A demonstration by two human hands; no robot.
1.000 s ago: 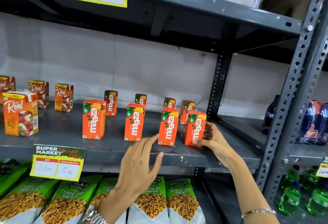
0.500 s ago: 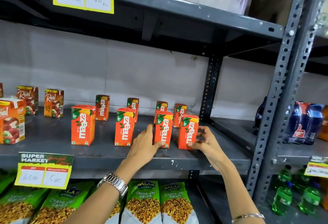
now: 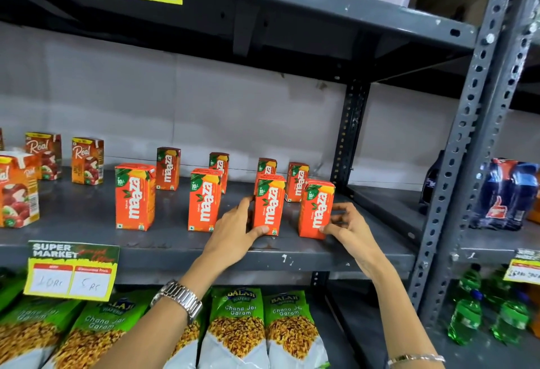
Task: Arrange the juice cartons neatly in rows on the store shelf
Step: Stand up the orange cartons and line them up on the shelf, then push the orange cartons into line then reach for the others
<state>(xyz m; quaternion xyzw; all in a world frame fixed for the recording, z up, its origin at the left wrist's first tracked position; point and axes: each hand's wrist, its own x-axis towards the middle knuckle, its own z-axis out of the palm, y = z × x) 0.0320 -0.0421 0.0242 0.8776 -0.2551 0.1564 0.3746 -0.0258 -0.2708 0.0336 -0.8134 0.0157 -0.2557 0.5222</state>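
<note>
Orange Maaza juice cartons stand upright in two rows on the grey middle shelf [image 3: 163,246]. The front row holds several cartons. My left hand [image 3: 236,228] grips the third front carton [image 3: 268,203] at its lower left side, thumb on its front bottom edge. My right hand [image 3: 344,222] holds the rightmost front carton [image 3: 317,208] by its right side near the base. That carton stands slightly turned. The two left front cartons [image 3: 134,196] [image 3: 204,199] stand free. Smaller-looking cartons [image 3: 168,168] line the back row.
Red-orange Real juice cartons [image 3: 87,161] stand at the shelf's left. A yellow price tag [image 3: 71,271] hangs from the shelf edge. Green Chana Jor Garam snack bags [image 3: 239,325] fill the shelf below. A grey upright post [image 3: 464,141] separates the shelf from dark cola bottles [image 3: 505,193] and green bottles [image 3: 467,319].
My left hand rose from below the shelf edge and closed on the third front carton. My right hand has kept hold of the rightmost carton.
</note>
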